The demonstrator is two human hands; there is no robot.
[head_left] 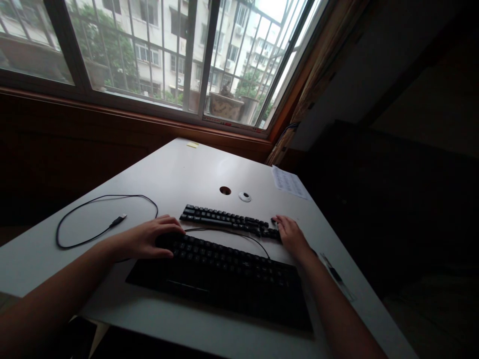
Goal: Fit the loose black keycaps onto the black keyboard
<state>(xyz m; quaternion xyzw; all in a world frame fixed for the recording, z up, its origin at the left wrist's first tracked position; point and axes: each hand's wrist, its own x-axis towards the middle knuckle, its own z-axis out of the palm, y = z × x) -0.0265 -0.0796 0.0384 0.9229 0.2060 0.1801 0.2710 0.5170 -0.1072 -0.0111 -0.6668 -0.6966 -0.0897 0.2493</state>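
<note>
A black keyboard (pixel 224 299) lies at a slant on the white desk, keys showing in its back part and its dark front portion lacking visible detail. My left hand (pixel 153 238) grips its back left corner, fingers along the far side and thumb apart on the near side. Behind it, loose black keycaps (pixel 220 218) are laid out in rows. My right hand (pixel 290 234) is at the right end of these rows, fingertips closed on a small dark keycap (pixel 273 220); the palm side is hidden.
A black USB cable (pixel 108 196) loops on the desk (pixel 157 174) at left; another stretch runs behind the keyboard. A round hole (pixel 225 190), its white cover (pixel 245 197), a printed sheet (pixel 290 183) and a yellow note (pixel 192 144) are farther back. A clear packet (pixel 337 274) lies right.
</note>
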